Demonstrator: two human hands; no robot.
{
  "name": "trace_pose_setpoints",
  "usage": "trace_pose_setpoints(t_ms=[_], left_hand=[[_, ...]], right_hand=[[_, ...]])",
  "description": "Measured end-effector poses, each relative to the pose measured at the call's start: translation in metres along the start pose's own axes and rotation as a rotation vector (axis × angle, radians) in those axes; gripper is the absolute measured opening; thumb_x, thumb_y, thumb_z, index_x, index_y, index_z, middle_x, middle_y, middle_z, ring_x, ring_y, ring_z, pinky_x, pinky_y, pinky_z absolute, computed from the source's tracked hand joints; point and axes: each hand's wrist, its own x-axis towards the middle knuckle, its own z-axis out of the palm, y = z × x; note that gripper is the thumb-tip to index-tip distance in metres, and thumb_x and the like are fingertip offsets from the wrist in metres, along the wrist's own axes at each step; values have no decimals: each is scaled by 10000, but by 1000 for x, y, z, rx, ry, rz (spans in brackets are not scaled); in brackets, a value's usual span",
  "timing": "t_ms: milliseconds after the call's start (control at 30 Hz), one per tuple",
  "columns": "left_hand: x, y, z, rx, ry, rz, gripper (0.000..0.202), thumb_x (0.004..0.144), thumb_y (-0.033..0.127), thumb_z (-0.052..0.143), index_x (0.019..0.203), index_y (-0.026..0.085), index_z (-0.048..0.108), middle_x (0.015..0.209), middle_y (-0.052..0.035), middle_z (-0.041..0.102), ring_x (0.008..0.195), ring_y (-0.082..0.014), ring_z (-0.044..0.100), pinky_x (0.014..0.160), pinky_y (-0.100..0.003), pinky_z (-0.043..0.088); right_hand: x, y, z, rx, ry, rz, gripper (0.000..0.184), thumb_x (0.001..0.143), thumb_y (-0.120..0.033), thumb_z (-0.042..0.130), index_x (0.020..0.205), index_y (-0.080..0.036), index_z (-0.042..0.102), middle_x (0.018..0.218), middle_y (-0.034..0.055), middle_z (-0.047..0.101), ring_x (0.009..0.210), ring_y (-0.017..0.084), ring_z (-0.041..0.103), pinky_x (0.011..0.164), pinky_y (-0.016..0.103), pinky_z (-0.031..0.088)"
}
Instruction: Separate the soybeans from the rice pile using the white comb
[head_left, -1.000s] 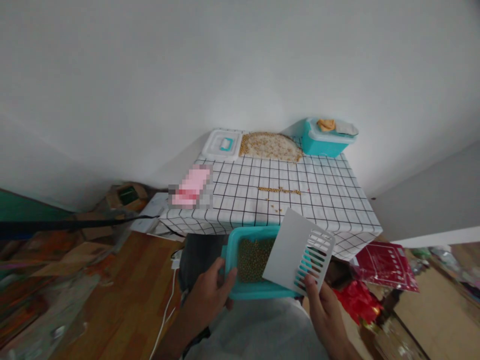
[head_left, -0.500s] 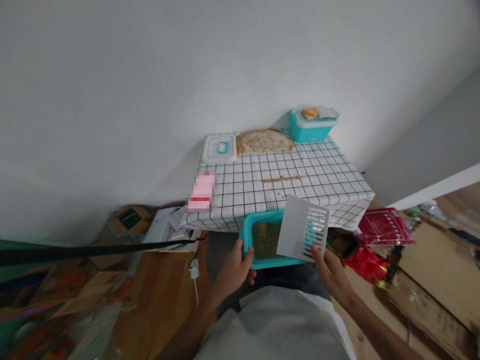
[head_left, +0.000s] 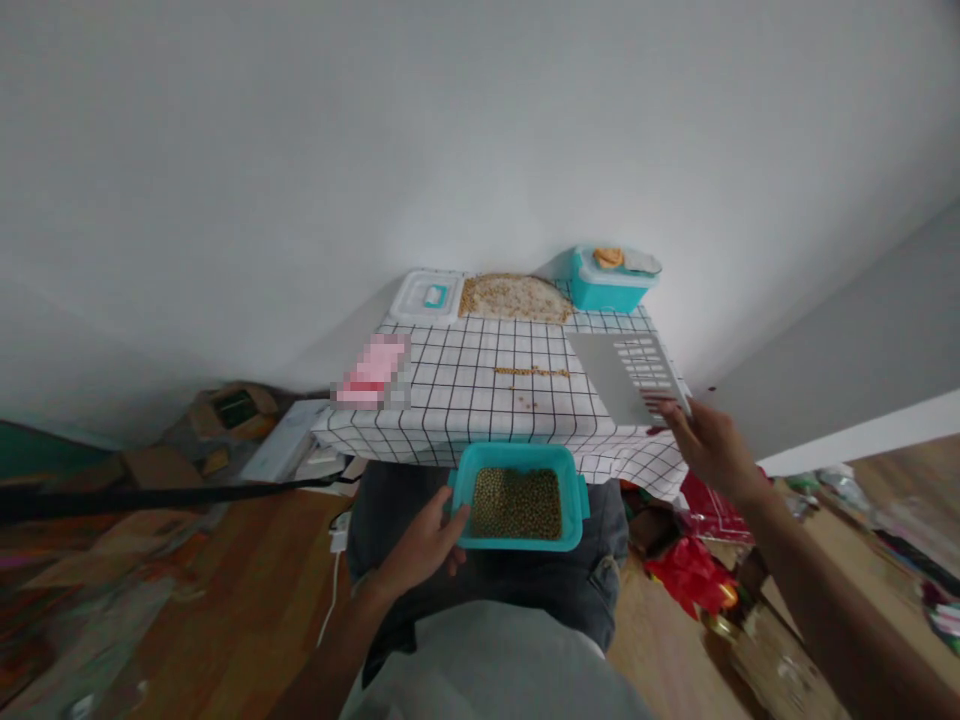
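A teal plastic box [head_left: 577, 500] full of small green beans rests on my lap, just below the front edge of the checked table [head_left: 465, 400]. My left hand [head_left: 420, 545] grips the box's left rim. My right hand [head_left: 709, 445] is stretched out over the table's right side and pinches the slotted end of a flat white slotted lid [head_left: 626, 375], which lies low over the cloth. A thin line of yellow grains [head_left: 532, 372] runs across the middle of the table.
At the table's back stand a white lidded box [head_left: 427, 296], a heap of pale grains [head_left: 514, 298] and a teal tub [head_left: 607, 280] with an orange thing on top. A pink packet [head_left: 371, 372] lies at the left edge. Boxes, papers and red bags litter the wooden floor.
My right hand has carried the white slotted lid from above the teal box out to the right side of the table. The bean box now shows uncovered; my left hand keeps its grip.
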Motion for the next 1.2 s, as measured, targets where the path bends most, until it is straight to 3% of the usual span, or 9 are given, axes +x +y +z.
trace_pose_setpoints(t_ms=[67,167,333,500,767,1200], left_hand=[[7,1,2,-4,-15,1,417,929,606,460,1049,206,439,560,59,566,464,-165,624,376,-218,454],[19,1,-2,12,-42,1,446,917,619,474,1052,195,455,559,54,571,438,-152,609,364,-203,433],[34,-2,-10,25,-61,-6,457,915,617,474,1056,182,469,539,43,587,383,-133,571,342,-186,392],[30,-3,-6,9,-72,-7,414,929,583,471,1064,192,464,538,49,581,386,-132,571,329,-178,390],[8,2,8,10,-137,-46,367,951,556,445,1054,203,444,537,64,559,378,-140,570,317,-192,408],[33,18,8,23,-55,-12,328,951,511,445,1045,198,469,522,16,633,357,-142,564,335,-180,379]], right_hand=[[47,0,-5,-57,-29,-87,581,972,-611,418,1251,-165,662,1022,95,756,760,197,724,686,286,514],[99,-6,7,-185,-64,-226,558,990,-590,398,1253,-176,665,981,73,762,742,184,718,685,271,509],[133,-16,44,-290,-136,-429,428,1009,-473,428,1254,-224,674,1120,73,750,844,209,721,788,319,533],[135,-12,57,-293,-174,-446,382,1004,-426,459,1258,-239,674,1137,67,747,810,194,712,812,344,545],[122,0,42,-315,-140,-404,372,997,-422,476,1250,-240,680,1159,67,740,795,190,711,777,335,549],[102,6,39,-293,-131,-373,377,1002,-442,463,1239,-247,681,1133,59,747,827,192,716,780,314,554]])
